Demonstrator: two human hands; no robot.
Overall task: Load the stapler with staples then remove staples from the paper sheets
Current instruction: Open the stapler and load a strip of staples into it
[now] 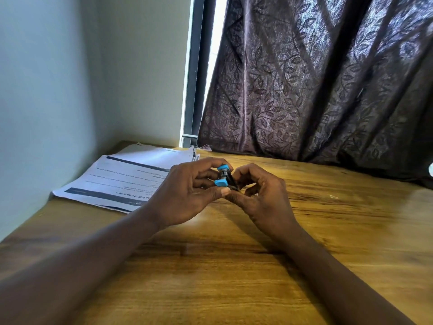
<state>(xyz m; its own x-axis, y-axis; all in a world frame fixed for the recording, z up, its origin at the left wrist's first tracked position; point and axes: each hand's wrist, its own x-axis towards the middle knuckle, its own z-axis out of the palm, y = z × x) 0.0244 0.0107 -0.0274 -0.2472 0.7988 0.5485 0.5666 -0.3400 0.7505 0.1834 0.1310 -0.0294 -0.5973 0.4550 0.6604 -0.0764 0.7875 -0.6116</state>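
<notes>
small blue stapler [224, 178] in both hands' grip

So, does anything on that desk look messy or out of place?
Only slightly: the papers by the wall lie in a loose pile, far edges fanned unevenly. Nothing looks spilled or damaged; the left hand and right hand hold the stapler over the table.

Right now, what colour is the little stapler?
Bright blue with dark metal parts, stapler, seen in the head view.
</notes>
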